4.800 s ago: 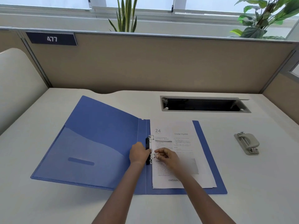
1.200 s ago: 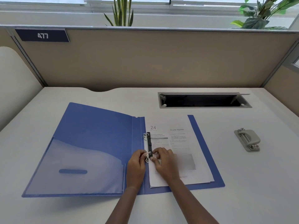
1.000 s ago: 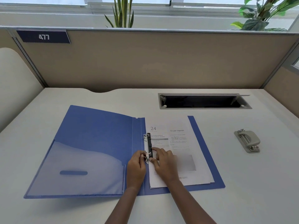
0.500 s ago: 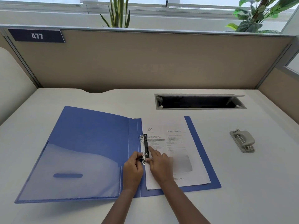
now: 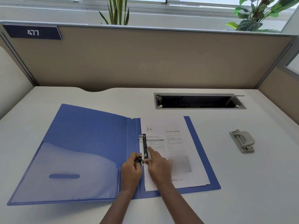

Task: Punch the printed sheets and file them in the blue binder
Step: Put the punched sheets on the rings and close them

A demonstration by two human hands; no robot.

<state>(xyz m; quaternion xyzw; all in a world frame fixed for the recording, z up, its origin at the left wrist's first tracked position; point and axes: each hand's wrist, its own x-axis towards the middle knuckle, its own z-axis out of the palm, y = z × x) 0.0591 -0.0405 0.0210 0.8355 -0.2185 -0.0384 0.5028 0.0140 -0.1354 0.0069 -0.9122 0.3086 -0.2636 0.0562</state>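
Two bare hands meet in the middle of a blue plastic binder (image 5: 90,143), which lies open and flat on the left part of a white desk (image 5: 242,183). The left cover has a see-through pocket (image 5: 72,172) on its near half. A small pile of white printed paper sheets (image 5: 176,141) lies on the right cover. The top page shows a big 24. The left edge of the pile sits at the silver metal ring clip (image 5: 144,144) with a black bar, which runs along the fold of the binder. I cannot tell if the rings go through the holes in the pile.

The left hand (image 5: 131,168) is curled, and its fingertips pinch the near ring of the clip. The right hand (image 5: 159,167) rests on the pile and grips nothing. Its pointing finger (image 5: 151,151) is straight and touches the black bar, and its thumb lies just beside the near ring.

Far to the right, well apart from the binder, a grey hole punch (image 5: 242,141) sits on the desk. A long dark cable slot (image 5: 199,101) with its lid up is cut into the far side of the desk. Behind it stands a tan wall panel (image 5: 153,59) with a dark blue number plate (image 5: 33,32) that says 477. Two green plants (image 5: 116,12) show above the panel
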